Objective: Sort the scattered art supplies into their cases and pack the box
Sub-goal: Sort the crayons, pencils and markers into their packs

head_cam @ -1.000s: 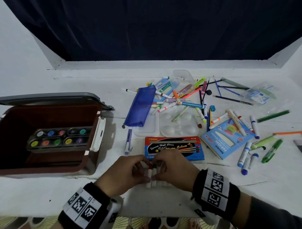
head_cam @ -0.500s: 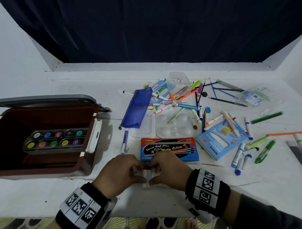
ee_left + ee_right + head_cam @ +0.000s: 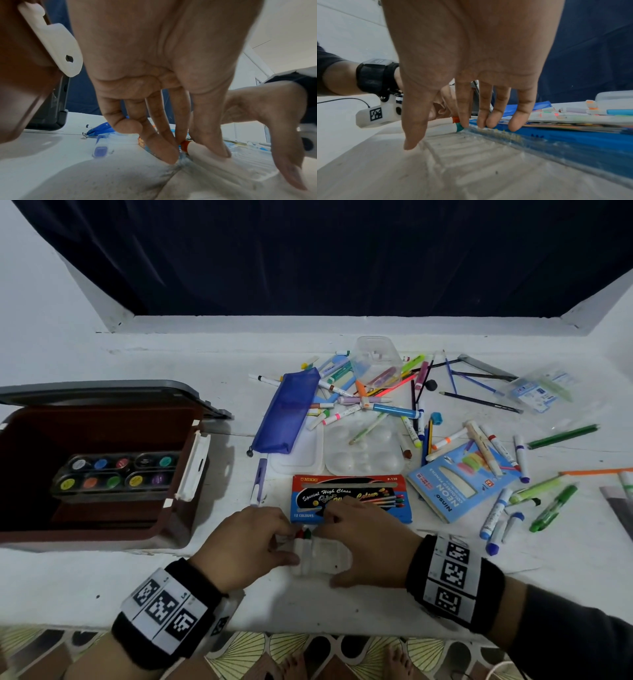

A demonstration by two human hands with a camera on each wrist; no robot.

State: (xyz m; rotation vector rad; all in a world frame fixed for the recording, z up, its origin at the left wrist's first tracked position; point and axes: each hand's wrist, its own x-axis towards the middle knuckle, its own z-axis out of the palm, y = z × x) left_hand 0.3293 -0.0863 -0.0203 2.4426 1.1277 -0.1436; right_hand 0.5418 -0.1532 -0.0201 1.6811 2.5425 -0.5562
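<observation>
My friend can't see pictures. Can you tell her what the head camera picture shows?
Two hands, left hand and right hand, press markers into a clear tray on a white table. Behind lie a blue marker box, scattered pens and an open brown case holding paints.

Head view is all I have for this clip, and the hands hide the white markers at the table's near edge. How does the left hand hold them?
Observer: In the left wrist view, the left hand pinches the red-capped marker, with the thumb on its white barrel and the fingers at the cap.
Operator: Do the markers lie on bare table?
Observer: No. The right wrist view shows a clear ribbed tray under them.
Operator: And the right hand?
Observer: The right hand has straight fingers. Its index tip touches the green-capped marker, and the other fingertips rest at the tray's far rim beside the blue box.
</observation>
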